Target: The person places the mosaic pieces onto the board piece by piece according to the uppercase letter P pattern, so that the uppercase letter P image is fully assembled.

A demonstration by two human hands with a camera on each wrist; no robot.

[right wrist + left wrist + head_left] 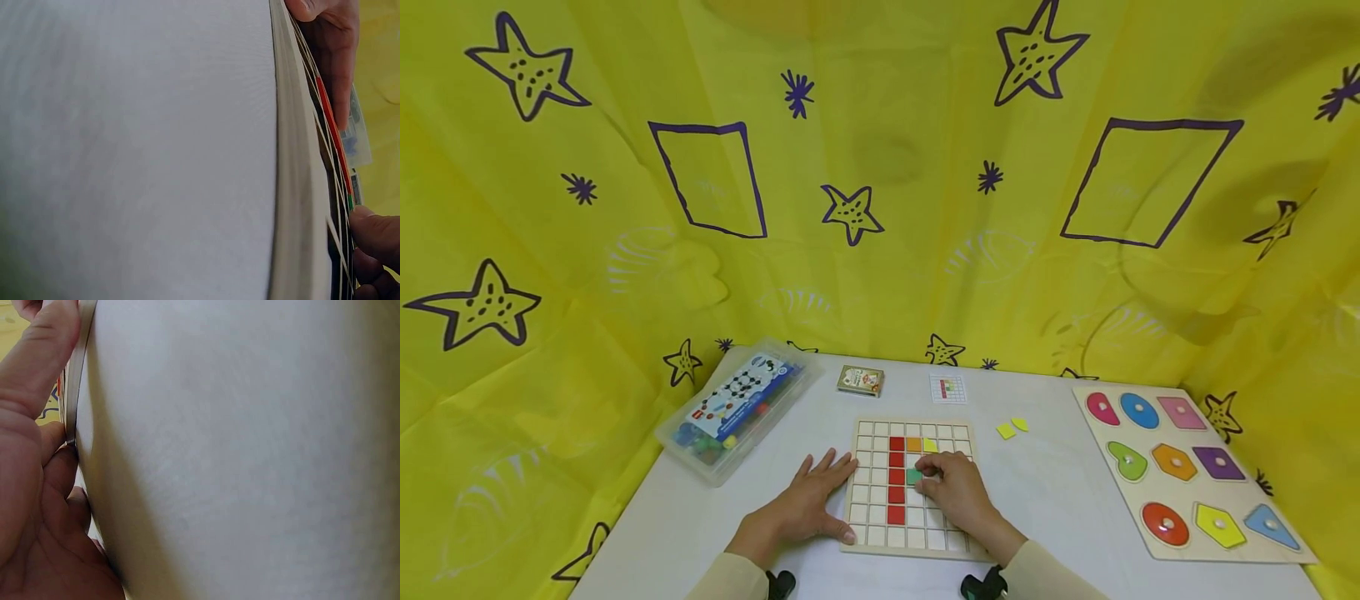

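A wooden grid board (880, 542) lies on the white table. My left hand (808, 504) spreads its fingers along the board's left side, its thumb at the near left corner. In the left wrist view the thumb (39, 356) lies at the board's edge. My right hand (958, 492) reaches over the board's right half, thumb and forefinger pinching a green square tile (913, 477) at its cell. Beside it runs a column of red tiles (897, 477). An orange tile (913, 445) and a yellow tile (929, 446) continue from its top.
A pattern card (948, 388) and a small card box (861, 381) lie behind the board. Two loose yellow pieces (1006, 431) are to its right. A clear plastic case (737, 412) stands left, a shape puzzle board (1195, 467) right. A yellow curtain (880, 275) surrounds the table.
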